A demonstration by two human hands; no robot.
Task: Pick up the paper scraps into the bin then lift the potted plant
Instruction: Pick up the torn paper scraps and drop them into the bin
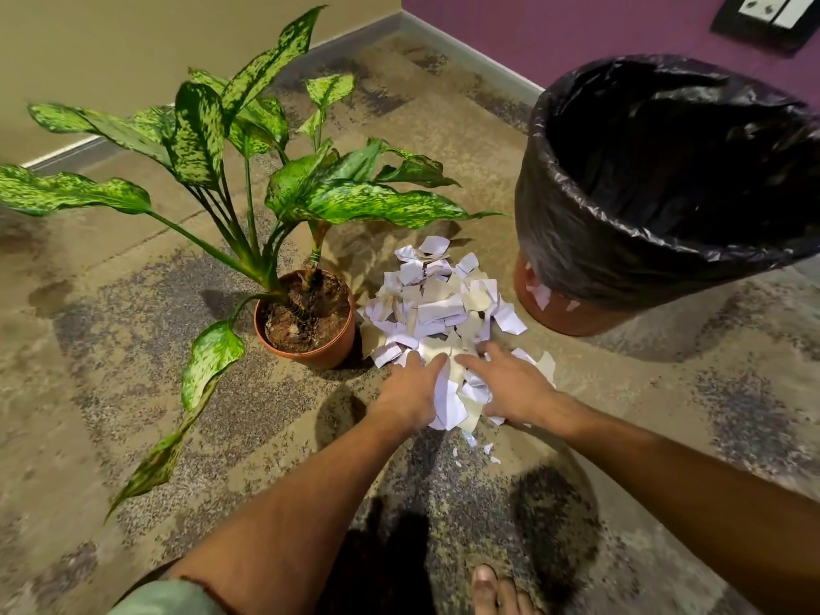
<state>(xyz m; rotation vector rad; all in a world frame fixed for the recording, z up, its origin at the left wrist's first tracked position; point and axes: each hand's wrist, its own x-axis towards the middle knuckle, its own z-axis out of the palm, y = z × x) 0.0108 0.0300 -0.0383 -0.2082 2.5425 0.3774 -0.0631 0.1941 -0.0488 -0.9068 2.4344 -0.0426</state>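
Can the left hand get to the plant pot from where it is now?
Probably yes. The left hand rests on the near edge of the paper scraps, and the plant pot stands just beside it with bare floor between. Only a drooping leaf hangs nearby.

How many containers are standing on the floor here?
2. The terracotta plant pot stands left of the paper scraps; the bin lined with a black bag stands to their right. None seems hidden.

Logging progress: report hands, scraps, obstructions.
Left hand and right hand scooping white torn paper scraps. Black-lined bin beside pile, terracotta potted plant untouched. Nothing obstructing.
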